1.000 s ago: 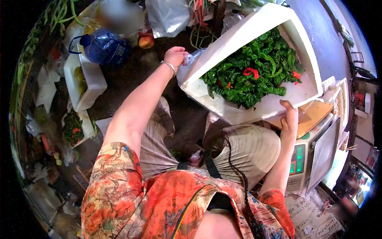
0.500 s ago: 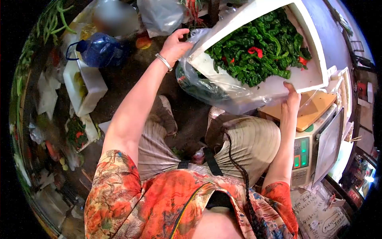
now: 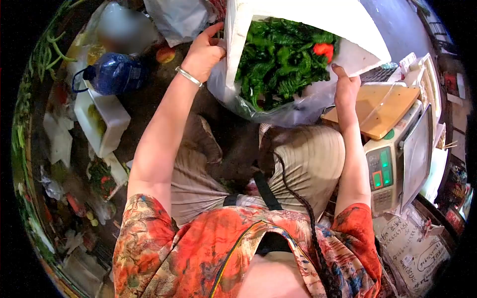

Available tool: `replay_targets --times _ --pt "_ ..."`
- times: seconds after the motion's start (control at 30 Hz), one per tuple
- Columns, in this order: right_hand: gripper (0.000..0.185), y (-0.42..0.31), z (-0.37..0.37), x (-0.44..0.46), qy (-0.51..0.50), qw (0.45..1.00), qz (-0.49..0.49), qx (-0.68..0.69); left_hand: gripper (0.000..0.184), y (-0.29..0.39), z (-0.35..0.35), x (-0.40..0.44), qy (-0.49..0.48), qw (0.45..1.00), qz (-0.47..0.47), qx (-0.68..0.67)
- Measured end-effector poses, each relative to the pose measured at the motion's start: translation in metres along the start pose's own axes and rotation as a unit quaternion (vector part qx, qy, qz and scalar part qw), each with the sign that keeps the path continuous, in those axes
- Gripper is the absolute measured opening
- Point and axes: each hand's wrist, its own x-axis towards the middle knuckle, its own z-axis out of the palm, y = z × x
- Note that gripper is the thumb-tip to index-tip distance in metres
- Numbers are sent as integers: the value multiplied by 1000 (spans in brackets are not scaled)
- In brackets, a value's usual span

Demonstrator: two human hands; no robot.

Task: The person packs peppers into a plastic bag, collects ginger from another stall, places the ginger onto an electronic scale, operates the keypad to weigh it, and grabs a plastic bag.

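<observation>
A white foam box (image 3: 360, 57) is tilted toward me, with dark green peppers (image 3: 278, 64) bunched at its low side. Among them a red pepper (image 3: 323, 50) stands out. A clear plastic bag (image 3: 293, 113) hangs around and under the box's near edge, and some peppers lie at or inside its mouth. My left hand (image 3: 202, 55), with a bracelet on the wrist, grips the box's left side; its fingertips are partly hidden. On the near right corner, my right hand (image 3: 347, 87) is closed with the thumb on top, where the bag's edge also runs.
At right stands a weighing scale (image 3: 381, 169) with lit green digits, beside a wooden board (image 3: 385, 107). A blue jug (image 3: 119, 73) and a small white foam box (image 3: 107, 126) are at left. Written-on cardboard (image 3: 410, 248) lies at lower right.
The box has moved left and tipped more steeply toward me. The peppers have slid down to its near side and into the bag's mouth. Both hands have moved left with it.
</observation>
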Motion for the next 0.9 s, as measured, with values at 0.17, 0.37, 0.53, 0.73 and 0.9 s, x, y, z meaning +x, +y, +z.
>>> replay_targets --times 0.17,0.37,0.53,0.73,0.9 --pt "20 18 -1 4 16 999 -5 38 70 1 -7 1 -86 992 40 -84" --pt "21 21 -8 6 21 999 -5 29 74 33 -4 -20 -257 948 99 -162" --pt "21 31 -6 4 -16 1000 0 -7 85 57 7 -37 -218 958 166 -80" --pt "21 19 -5 -7 -23 998 -33 -40 94 34 17 -25 0 984 163 71" --pt "23 4 3 -12 -54 995 -21 -80 82 23 2 -17 99 945 177 257"
